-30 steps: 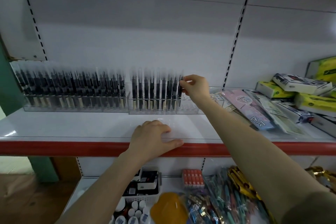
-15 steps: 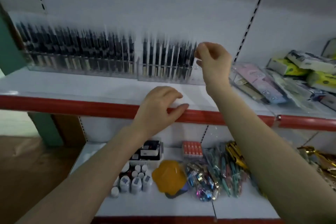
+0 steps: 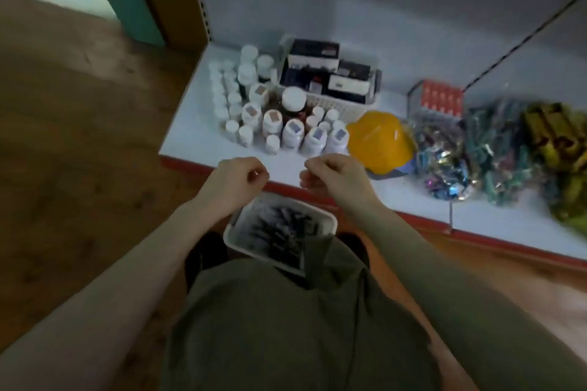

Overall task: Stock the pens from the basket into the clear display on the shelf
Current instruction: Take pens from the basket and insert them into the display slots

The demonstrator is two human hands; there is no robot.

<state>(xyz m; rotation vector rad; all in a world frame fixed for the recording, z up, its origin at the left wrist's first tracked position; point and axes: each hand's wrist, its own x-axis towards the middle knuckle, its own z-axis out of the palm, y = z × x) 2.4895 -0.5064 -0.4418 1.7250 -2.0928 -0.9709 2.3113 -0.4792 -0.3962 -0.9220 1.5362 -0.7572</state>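
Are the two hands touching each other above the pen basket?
Apart. The head view shows the white shelf surface in the gap between the left hand and right hand, both loosely curled above the basket.

Both hands, left (image 3: 236, 179) and right (image 3: 333, 176), hang loosely curled and holding nothing above a white basket (image 3: 236, 240) of dark pens (image 3: 282, 232).

Bare forearms (image 3: 397, 241), olive-green shirt (image 3: 286, 327), dark shoes (image 3: 206, 251)
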